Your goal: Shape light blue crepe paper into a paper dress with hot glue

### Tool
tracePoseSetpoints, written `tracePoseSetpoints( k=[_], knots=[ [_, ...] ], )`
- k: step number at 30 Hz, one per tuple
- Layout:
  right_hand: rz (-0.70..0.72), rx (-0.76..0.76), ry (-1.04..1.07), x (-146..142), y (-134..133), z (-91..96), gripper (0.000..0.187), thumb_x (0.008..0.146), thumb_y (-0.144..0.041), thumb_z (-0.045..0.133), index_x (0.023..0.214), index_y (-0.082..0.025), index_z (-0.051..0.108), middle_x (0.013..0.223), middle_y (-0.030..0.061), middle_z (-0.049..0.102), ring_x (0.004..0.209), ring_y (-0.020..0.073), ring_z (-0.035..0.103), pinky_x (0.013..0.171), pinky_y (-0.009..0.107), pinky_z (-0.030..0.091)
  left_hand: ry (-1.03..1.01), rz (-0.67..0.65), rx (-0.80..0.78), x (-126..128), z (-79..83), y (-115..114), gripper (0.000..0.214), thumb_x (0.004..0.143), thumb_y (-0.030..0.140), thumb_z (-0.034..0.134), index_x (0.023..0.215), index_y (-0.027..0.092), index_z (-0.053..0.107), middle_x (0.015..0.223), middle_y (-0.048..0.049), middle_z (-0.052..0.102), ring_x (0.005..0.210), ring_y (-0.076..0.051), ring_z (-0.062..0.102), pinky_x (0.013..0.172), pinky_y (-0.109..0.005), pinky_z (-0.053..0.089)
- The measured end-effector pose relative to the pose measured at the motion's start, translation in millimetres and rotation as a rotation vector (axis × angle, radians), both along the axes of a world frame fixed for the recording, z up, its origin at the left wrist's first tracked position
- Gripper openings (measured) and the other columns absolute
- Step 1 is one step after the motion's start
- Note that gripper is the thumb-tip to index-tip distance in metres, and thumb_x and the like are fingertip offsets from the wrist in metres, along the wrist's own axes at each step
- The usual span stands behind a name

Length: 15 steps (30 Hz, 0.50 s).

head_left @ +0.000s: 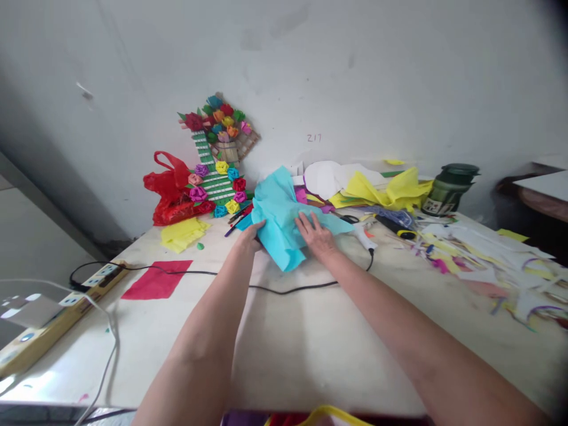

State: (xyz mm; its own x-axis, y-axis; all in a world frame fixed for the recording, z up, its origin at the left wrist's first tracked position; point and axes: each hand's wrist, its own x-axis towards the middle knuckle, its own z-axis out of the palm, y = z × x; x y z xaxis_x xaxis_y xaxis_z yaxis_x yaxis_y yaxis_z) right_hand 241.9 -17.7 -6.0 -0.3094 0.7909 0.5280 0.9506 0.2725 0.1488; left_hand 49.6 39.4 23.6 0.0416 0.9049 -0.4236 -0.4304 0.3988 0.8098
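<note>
A creased sheet of light blue crepe paper (277,207) is in front of me, its upper part raised and its lower edge curled. My left hand (252,235) grips the sheet's left edge; part of its fingers is hidden. Flat on the right part of the paper lies my right hand (316,235), fingers spread. Just right of the paper is a white glue gun (364,238) with a black cord (284,292) running across the table. Behind the sheet, black scissors handles (349,219) show in part.
A flower-decorated paper craft (217,184) leans against the wall beside a red plastic bag (171,189). Red paper (157,280) and a power strip (66,316) lie left. To the right are yellow paper (399,189), a green bottle (450,189) and scattered scraps (483,266).
</note>
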Motion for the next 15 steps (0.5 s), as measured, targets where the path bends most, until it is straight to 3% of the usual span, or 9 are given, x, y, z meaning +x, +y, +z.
tracePoseSetpoints(
  k=[4, 8, 11, 15],
  knots=[
    [-0.019, 0.01, 0.025, 8, -1, -2.7, 0.053, 0.086, -0.006, 0.019, 0.137, -0.02, 0.024, 0.142, 0.0052, 0.021, 0.129, 0.0328, 0.017, 0.075, 0.043, 0.049, 0.179, 0.129, 0.28, 11, 1.5, -2, 0.034, 0.065, 0.023, 0.066, 0.097, 0.016, 0.057, 0.089, -0.0088, 0.066, 0.085, -0.022, 0.062, 0.077, -0.035, 0.049],
    [-0.022, 0.01, 0.023, 11, -1, -3.4, 0.053, 0.086, -0.006, 0.017, 0.136, -0.02, 0.025, 0.142, 0.0051, 0.022, 0.128, 0.0325, 0.018, 0.073, 0.043, 0.049, 0.619, 0.308, 0.584, 20, 8.8, -15, 0.024, 0.069, 0.029, 0.059, 0.089, 0.017, 0.058, 0.09, -0.0068, 0.065, 0.089, -0.021, 0.059, 0.079, -0.029, 0.044],
    [-0.012, 0.017, 0.009, 11, -1, -2.2, 0.054, 0.085, -0.005, 0.017, 0.136, -0.021, 0.025, 0.142, 0.0043, 0.022, 0.129, 0.0319, 0.018, 0.071, 0.041, 0.05, 0.952, 0.423, 0.66, 26, 15.7, -30, 0.019, 0.073, 0.033, 0.053, 0.085, 0.019, 0.056, 0.084, -0.0054, 0.064, 0.086, -0.02, 0.058, 0.079, -0.027, 0.042],
    [0.027, 0.047, 0.004, 7, 0, 0.0, 0.054, 0.085, -0.005, 0.021, 0.135, -0.023, 0.027, 0.141, 0.0041, 0.024, 0.129, 0.0312, 0.018, 0.072, 0.04, 0.05, 1.053, 0.536, 0.709, 26, 16.5, -46, 0.017, 0.076, 0.035, 0.048, 0.083, 0.02, 0.054, 0.081, -0.0048, 0.062, 0.083, -0.019, 0.058, 0.079, -0.027, 0.041]
  ],
)
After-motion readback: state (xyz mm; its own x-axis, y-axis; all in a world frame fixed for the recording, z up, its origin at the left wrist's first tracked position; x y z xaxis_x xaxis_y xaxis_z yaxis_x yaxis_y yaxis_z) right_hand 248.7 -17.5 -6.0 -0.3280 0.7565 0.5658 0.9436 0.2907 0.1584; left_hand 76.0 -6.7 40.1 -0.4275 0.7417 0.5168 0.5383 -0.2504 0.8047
